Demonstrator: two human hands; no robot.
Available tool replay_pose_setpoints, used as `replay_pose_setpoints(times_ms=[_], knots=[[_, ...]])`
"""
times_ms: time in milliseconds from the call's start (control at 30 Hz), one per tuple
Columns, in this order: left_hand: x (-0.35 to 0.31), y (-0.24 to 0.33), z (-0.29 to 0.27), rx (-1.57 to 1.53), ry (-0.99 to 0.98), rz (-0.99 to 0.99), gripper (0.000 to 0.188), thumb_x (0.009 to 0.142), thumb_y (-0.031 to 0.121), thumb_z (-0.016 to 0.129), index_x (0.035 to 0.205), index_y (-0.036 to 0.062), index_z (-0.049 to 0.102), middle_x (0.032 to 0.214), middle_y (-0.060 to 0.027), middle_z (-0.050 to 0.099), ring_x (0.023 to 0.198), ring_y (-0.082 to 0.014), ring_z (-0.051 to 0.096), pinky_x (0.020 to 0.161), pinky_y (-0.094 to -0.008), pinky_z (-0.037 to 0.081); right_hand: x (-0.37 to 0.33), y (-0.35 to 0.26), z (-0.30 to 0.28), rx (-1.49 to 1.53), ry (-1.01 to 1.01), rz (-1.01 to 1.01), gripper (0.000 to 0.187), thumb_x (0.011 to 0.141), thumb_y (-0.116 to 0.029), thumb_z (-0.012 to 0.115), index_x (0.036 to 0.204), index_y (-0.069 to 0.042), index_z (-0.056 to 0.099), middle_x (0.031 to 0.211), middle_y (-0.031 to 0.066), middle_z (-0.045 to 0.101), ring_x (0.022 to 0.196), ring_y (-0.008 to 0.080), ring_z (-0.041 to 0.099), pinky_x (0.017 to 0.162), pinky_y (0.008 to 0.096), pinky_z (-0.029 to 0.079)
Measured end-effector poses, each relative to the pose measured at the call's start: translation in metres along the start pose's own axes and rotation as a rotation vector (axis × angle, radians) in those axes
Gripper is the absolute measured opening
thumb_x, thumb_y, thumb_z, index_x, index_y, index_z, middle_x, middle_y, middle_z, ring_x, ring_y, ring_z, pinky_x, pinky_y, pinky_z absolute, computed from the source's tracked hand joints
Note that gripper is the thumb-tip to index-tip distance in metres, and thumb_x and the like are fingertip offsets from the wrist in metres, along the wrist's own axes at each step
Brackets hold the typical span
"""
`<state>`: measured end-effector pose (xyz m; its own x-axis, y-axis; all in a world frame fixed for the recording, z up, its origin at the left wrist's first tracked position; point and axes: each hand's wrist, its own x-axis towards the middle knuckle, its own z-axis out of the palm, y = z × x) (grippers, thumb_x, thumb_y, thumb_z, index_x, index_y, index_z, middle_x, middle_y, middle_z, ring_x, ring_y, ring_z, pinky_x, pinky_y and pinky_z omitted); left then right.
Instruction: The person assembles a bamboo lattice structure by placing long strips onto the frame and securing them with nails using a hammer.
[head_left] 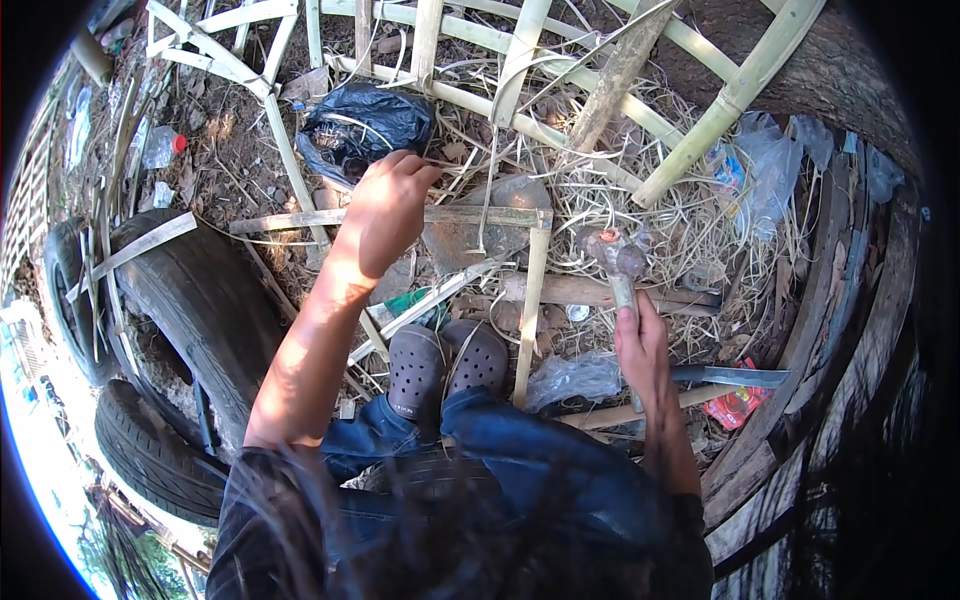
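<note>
My left hand (pixel 388 210) is at the near edge of a crumpled black plastic bag (pixel 395 112), back of the hand up and fingers curled downward. The fingertips are hidden, so what they hold, if anything, does not show. Dark contents, too shadowed to name, lie in the bag's mouth. In my right hand (pixel 643 345) is a hammer (pixel 618 262), gripped by its handle with the worn head pointing up and away. Just beyond my shoes, a frame of split bamboo strips (pixel 480 216) lies beneath my left wrist.
Bamboo lattice (pixel 500 40) spans the far side, over curly shavings (pixel 690 230). Old tyres (pixel 190 310) stand at the left. A long blade (pixel 735 376) lies right of my right wrist, near a red packet (pixel 738 405). My clogs (pixel 417 370) rest on the ground between.
</note>
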<state>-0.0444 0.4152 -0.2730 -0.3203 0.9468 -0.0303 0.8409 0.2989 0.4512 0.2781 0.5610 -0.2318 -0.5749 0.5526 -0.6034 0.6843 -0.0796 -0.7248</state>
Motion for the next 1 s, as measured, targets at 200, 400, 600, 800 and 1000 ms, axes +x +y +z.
replay_pose_setpoints(times_ms=[200,400,600,800,1000], knots=[[0.016,0.047,0.028,0.042,-0.120,-0.290,0.020,0.078,0.026,0.072,0.088,0.0083,0.071,0.092,-0.0082,0.067,0.095,-0.0236,0.059,0.081,-0.0393,0.041,-0.001,0.011,0.003,0.012,0.020,-0.021,0.030,0.097,-0.031,0.051,0.096,-0.001,0.053,0.059,0.0030,0.048,0.053,0.0107,0.045,0.050,0.0295,0.037],[0.023,0.035,0.031,-0.154,-0.128,-0.544,0.026,0.079,0.031,0.071,0.089,0.0074,0.074,0.080,-0.0131,0.070,0.080,-0.0310,0.067,0.079,-0.0459,0.045,-0.006,0.006,0.003,0.008,0.017,0.000,0.028,0.096,-0.029,0.052,0.098,0.000,0.053,0.059,0.0041,0.049,0.055,0.0111,0.046,0.051,0.0306,0.039],[-0.005,-0.053,-0.082,-0.056,-0.289,-0.731,0.020,0.073,0.026,0.078,0.082,0.0081,0.074,0.079,-0.0091,0.071,0.071,-0.0234,0.067,0.072,-0.0328,0.052,-0.003,0.010,-0.002,0.012,0.017,-0.018,0.028,0.096,-0.028,0.053,0.098,0.000,0.053,0.059,0.0051,0.049,0.054,0.0122,0.044,0.052,0.0308,0.039],[-0.045,-0.112,-0.182,0.771,0.262,-0.791,0.049,0.081,0.043,0.067,0.120,0.0133,0.063,0.119,-0.0093,0.064,0.112,-0.0279,0.058,0.096,-0.0473,0.039,-0.003,-0.002,0.000,-0.031,-0.025,-0.058,0.028,0.096,-0.028,0.055,0.098,0.000,0.053,0.059,0.0067,0.049,0.055,0.0127,0.045,0.053,0.0310,0.039],[-0.015,0.025,-0.049,-0.288,0.069,-0.122,0.036,0.071,0.013,0.079,0.104,0.0062,0.067,0.100,-0.0105,0.064,0.098,-0.0271,0.057,0.090,-0.0366,0.043,0.002,-0.007,0.006,-0.028,-0.014,-0.101,0.029,0.095,-0.029,0.057,0.100,0.000,0.054,0.060,0.0088,0.052,0.055,0.0148,0.050,0.054,0.0324,0.041]])
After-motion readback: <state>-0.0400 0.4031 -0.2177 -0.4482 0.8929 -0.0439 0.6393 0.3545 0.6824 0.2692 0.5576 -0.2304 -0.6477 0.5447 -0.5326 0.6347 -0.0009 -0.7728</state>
